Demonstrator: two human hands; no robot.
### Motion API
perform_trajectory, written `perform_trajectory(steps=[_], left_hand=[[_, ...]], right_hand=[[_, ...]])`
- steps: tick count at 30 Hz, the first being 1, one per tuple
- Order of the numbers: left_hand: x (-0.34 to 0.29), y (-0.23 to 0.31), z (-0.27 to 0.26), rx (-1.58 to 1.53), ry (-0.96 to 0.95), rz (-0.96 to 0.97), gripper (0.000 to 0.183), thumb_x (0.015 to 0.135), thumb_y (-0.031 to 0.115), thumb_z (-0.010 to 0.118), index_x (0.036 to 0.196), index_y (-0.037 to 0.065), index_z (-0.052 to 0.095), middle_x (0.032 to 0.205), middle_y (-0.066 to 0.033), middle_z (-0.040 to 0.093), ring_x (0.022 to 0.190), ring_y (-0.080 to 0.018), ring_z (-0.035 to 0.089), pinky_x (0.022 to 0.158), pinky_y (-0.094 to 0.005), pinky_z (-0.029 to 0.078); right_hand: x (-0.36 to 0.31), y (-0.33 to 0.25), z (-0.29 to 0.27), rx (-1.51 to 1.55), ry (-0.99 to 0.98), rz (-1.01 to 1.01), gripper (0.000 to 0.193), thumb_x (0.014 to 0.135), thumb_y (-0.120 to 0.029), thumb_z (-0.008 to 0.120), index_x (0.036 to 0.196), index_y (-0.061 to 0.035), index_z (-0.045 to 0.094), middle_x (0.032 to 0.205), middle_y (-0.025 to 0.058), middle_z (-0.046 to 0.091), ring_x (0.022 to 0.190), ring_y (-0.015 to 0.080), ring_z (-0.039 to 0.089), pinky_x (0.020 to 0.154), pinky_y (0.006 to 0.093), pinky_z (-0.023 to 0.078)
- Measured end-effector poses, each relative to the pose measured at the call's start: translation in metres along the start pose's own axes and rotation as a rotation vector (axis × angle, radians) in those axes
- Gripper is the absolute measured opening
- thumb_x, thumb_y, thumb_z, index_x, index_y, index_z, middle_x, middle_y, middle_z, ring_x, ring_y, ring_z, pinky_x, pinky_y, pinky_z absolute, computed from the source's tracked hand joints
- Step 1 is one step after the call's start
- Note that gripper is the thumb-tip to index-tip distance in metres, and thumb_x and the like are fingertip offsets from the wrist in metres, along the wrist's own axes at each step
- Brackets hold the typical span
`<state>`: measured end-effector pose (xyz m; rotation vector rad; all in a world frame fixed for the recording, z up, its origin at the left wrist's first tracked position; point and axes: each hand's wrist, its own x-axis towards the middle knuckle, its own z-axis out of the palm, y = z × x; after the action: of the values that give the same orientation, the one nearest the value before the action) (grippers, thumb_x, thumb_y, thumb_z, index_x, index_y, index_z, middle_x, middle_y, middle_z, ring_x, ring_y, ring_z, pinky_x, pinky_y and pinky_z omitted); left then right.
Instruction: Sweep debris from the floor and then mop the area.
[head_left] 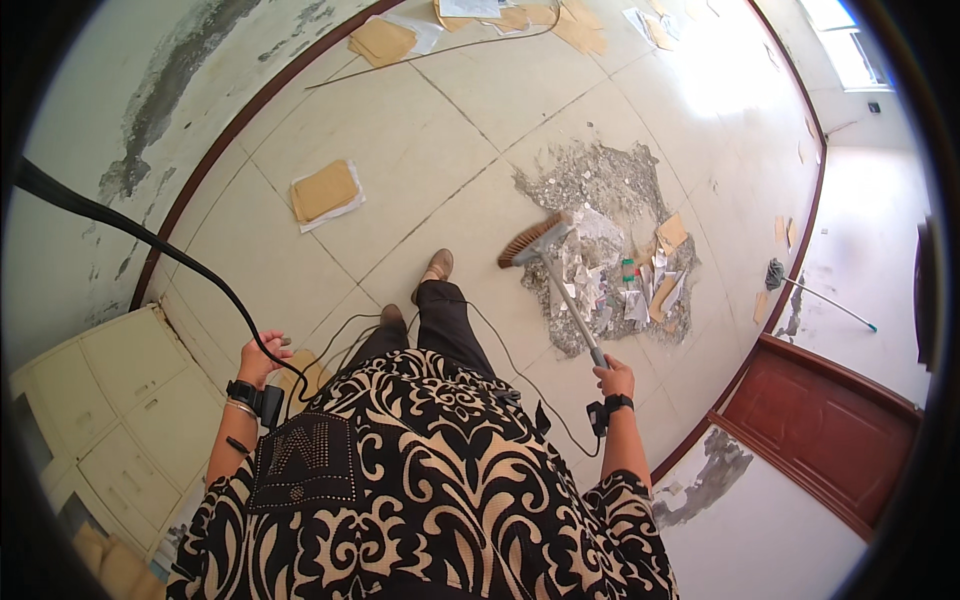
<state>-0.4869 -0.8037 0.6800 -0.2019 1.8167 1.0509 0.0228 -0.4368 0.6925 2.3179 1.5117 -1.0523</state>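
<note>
My right hand (615,378) is wrapped round the grey handle of a broom (568,296). The broom's brown-bristled head (530,240) rests on the floor at the left edge of a rubbish heap. Torn white paper (590,285), brown pieces of card (660,295) and a small green-and-red packet (629,271) lie in the heap, over a rough grey patch (590,180). My left hand (262,358) is at my left side with its fingers curled in. A small greyish thing shows at its fingertips, too small to name. A thick black cable (235,300) crosses in front of that hand.
A brown envelope-like sheet on white paper (326,192) lies on the tiles at left. More papers (385,40) and a long thin rod (440,47) are by the far wall. A mop (820,300) leans at right, near a red-brown door (810,430). Pale cabinets (120,400) stand at left.
</note>
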Motion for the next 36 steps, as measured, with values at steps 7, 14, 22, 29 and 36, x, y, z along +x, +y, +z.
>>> perform_trajectory(steps=[7,14,22,29,36], left_hand=[[-0.025,-0.037,-0.019,0.066,0.014,-0.079,0.021,0.079,0.011,0.048,0.098,0.003,0.049,0.090,-0.0099,0.058,0.067,-0.0157,0.059,0.053,-0.0237,0.048],[-0.030,-0.049,-0.033,0.094,0.003,-0.050,0.021,0.080,0.013,0.049,0.098,0.004,0.049,0.090,-0.0095,0.058,0.068,-0.0164,0.059,0.052,-0.0228,0.048],[-0.033,-0.057,-0.038,0.129,0.001,-0.033,0.022,0.078,0.011,0.046,0.098,0.003,0.050,0.088,-0.0087,0.058,0.064,-0.0143,0.058,0.055,-0.0249,0.047],[-0.023,-0.038,-0.016,0.145,-0.007,-0.066,0.020,0.078,0.012,0.047,0.096,0.004,0.051,0.087,-0.0073,0.058,0.065,-0.0134,0.058,0.053,-0.0242,0.046],[0.013,0.042,0.037,0.169,0.060,-0.055,0.017,0.078,0.012,0.048,0.093,0.004,0.051,0.086,-0.0072,0.059,0.065,-0.0148,0.058,0.053,-0.0226,0.047]], right_hand=[[-0.062,0.026,0.014,-0.005,0.082,-0.214,0.044,0.059,-0.012,0.060,0.103,-0.0065,0.056,0.060,0.0089,0.057,0.045,0.0121,0.054,0.043,0.0252,0.043],[-0.060,0.052,0.032,-0.011,-0.002,-0.147,0.044,0.058,-0.021,0.060,0.102,-0.0174,0.057,0.072,0.0114,0.061,0.055,0.0167,0.057,0.056,0.0290,0.046],[-0.078,0.048,0.024,-0.261,0.162,-0.190,0.040,0.058,-0.022,0.060,0.096,-0.0089,0.059,0.083,0.0152,0.059,0.077,0.0292,0.057,0.068,0.0363,0.045],[-0.079,-0.018,0.024,0.091,0.075,-0.346,0.041,0.061,-0.014,0.060,0.098,0.0038,0.055,0.066,0.0136,0.059,0.047,0.0144,0.055,0.046,0.0255,0.044],[0.043,-0.144,0.069,0.234,-0.210,-0.329,0.039,0.065,-0.020,0.059,0.100,-0.0024,0.056,0.059,0.0074,0.056,0.044,0.0104,0.052,0.039,0.0230,0.038]])
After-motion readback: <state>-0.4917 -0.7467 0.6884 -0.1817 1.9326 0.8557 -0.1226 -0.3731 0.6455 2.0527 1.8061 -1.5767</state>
